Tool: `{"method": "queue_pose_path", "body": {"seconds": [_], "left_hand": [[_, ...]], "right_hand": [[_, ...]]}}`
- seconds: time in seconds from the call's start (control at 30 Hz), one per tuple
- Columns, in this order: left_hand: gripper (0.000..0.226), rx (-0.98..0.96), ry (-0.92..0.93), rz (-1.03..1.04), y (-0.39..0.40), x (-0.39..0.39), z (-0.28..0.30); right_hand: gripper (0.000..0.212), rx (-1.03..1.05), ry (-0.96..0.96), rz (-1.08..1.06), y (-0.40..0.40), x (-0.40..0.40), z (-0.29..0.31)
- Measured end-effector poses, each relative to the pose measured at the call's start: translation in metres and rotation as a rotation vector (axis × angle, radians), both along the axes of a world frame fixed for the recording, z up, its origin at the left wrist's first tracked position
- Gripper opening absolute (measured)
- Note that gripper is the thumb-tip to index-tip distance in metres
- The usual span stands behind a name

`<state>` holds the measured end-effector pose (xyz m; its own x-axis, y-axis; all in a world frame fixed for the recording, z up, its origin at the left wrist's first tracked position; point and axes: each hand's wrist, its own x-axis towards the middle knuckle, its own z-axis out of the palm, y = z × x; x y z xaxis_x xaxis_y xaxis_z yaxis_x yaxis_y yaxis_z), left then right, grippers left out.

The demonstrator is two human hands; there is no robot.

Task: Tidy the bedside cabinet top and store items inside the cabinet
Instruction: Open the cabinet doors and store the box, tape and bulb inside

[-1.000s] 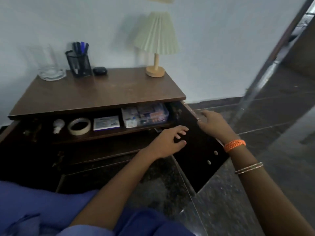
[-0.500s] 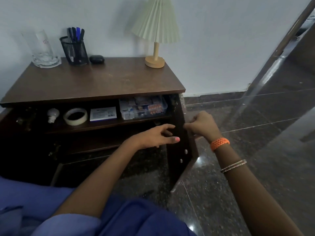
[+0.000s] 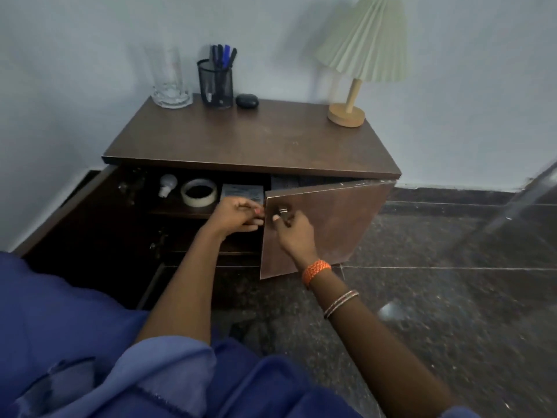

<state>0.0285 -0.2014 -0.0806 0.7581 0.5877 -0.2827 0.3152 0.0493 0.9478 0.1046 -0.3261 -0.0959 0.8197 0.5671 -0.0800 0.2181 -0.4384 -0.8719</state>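
Note:
The brown bedside cabinet (image 3: 241, 140) stands against the wall. Its right door (image 3: 331, 218) is swung partway across the opening. My right hand (image 3: 294, 233) pinches the small metal knob (image 3: 283, 210) on the door's front. My left hand (image 3: 238, 214) curls its fingers round the door's free edge. On the inner shelf lie a white bulb (image 3: 166, 184), a tape roll (image 3: 199, 191) and a flat printed box (image 3: 241, 191). A clear plastic box (image 3: 284, 182) is mostly hidden behind the door.
On the top stand a glass mug (image 3: 168, 79), a black mesh pen holder (image 3: 215, 82), a small black case (image 3: 247, 101) and a pleated lamp (image 3: 358, 55). The left door (image 3: 60, 206) hangs open. Dark stone floor lies to the right.
The right door has swung from wide open to partway across the opening. My right hand moved from the door's top edge to its knob; my left hand took the door's free edge.

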Motion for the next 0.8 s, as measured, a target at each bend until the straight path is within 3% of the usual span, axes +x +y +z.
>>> {"method": "queue_pose_path", "body": {"seconds": [0.17,0.4,0.63,0.73,0.8], "left_hand": [[0.036,0.052,0.003,-0.044,-0.001,0.002,-0.01],[0.029,-0.006,-0.065,0.162,0.019,-0.005,-0.026],[0.031,-0.003,-0.08,0.161,0.011,0.004,-0.028],[0.026,0.151,-0.084,0.185,0.011,0.001,-0.022],[0.023,0.433,-0.099,0.204,0.016,-0.01,-0.012]], "right_hand": [[0.019,-0.001,-0.125,-0.127,0.036,0.018,-0.002],[0.019,-0.021,-0.166,-0.189,0.051,0.036,-0.009],[0.017,-0.033,-0.235,-0.212,0.053,0.034,-0.015],[0.019,0.011,-0.175,-0.246,0.056,0.028,-0.015],[0.04,0.019,-0.121,-0.332,0.058,0.009,-0.015]]}}
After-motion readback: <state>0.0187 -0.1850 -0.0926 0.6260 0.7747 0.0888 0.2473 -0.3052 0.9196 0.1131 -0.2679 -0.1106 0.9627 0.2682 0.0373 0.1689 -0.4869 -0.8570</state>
